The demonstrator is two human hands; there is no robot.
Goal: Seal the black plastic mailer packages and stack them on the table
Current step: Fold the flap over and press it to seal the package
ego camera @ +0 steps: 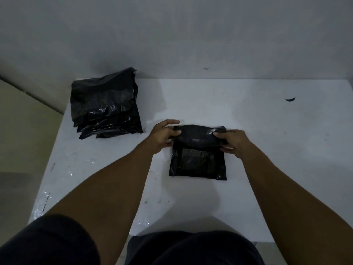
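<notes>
Mailer (198, 159) and stack (105, 104) both rest on the white table (248, 115), which fills most of the view. The stack of black plastic packages sits at about ten o'clock from the table's middle; it is a bit untidy, and its edges are not aligned. The single mailer lies flat near the centre, slightly toward four o'clock, well apart from the stack. Its flap (196, 136), at the twelve o'clock end, is folded over toward the person. The left hand (162, 136) pinches the flap's nine o'clock end between thumb and curled fingers, and the right hand (235, 142) pinches the three o'clock end in the same way. I judge that the step is the sealing. To do it well, the flap should be pulled tight and level, laid straight on the body, then pressed from the middle outward, so no wrinkle stays under the seal. A small dark scrap (290, 99) lies at two o'clock, far from the work.
</notes>
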